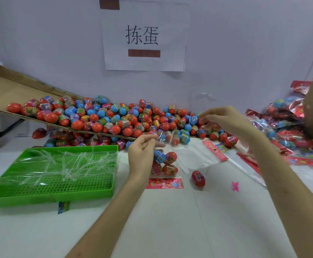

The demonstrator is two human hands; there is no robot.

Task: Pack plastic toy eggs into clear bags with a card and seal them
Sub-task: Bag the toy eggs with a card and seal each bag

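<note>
Filling step. Left hand point(144, 153) pinches the clear bag point(167, 164) by its mouth, several eggs already inside, just before the egg pile point(125, 120). Right hand point(222, 116) curls over the pile, but whether it grips an egg is unclear. Next: carry one egg over and drop it through the held mouth.

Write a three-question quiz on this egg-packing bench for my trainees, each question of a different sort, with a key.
1. True or false: the green tray holds toy eggs.
2. Which hand pinches the clear bag? A) left B) right C) neither
3. Fill the gap: the loose egg lying on the table beside the bag is mostly ____.

Key
1. False; it holds clear plastic strips.
2. A; the left hand pinches it, while the right hand is at the egg pile.
3. Red.
</note>
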